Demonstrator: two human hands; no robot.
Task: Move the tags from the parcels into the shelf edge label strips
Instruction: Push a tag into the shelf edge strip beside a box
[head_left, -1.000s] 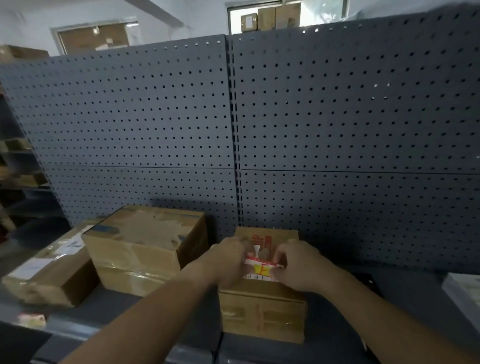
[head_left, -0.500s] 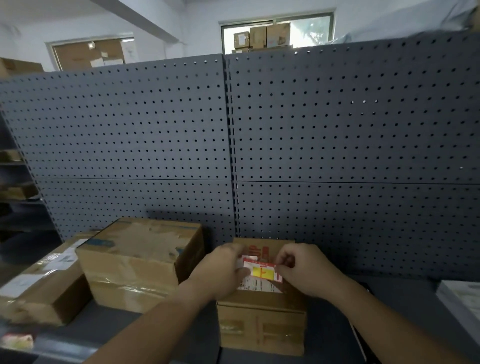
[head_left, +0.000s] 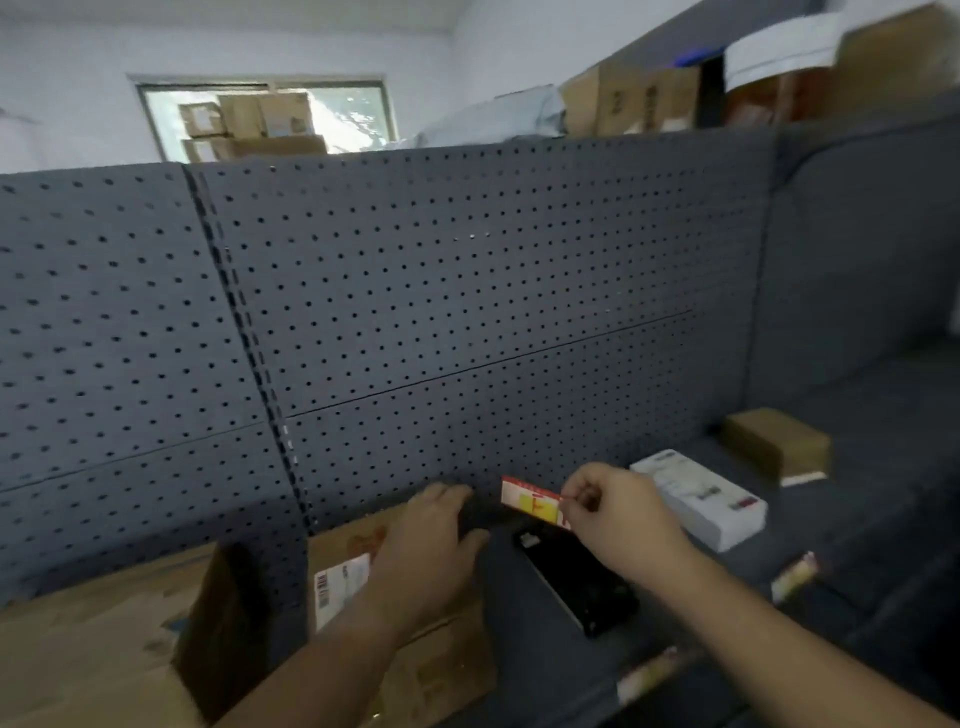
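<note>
While in right hand (head_left: 618, 514), tag (head_left: 530, 501) horizontal, leftward.

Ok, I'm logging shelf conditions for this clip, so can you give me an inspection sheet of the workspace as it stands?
Surface: dark grey shelf with a pegboard back.
Job's things: red and yellow tag held clear of the parcel; blurred slips, likely tags, along the shelf edge.
Clutter: black phone-like slab, white box, small brown box, big carton.
Hands: right hand pinches the tag; left hand open over the parcel.
Cables: nothing seen.
Surroundings: window; stacked boxes above the pegboard back.
</note>
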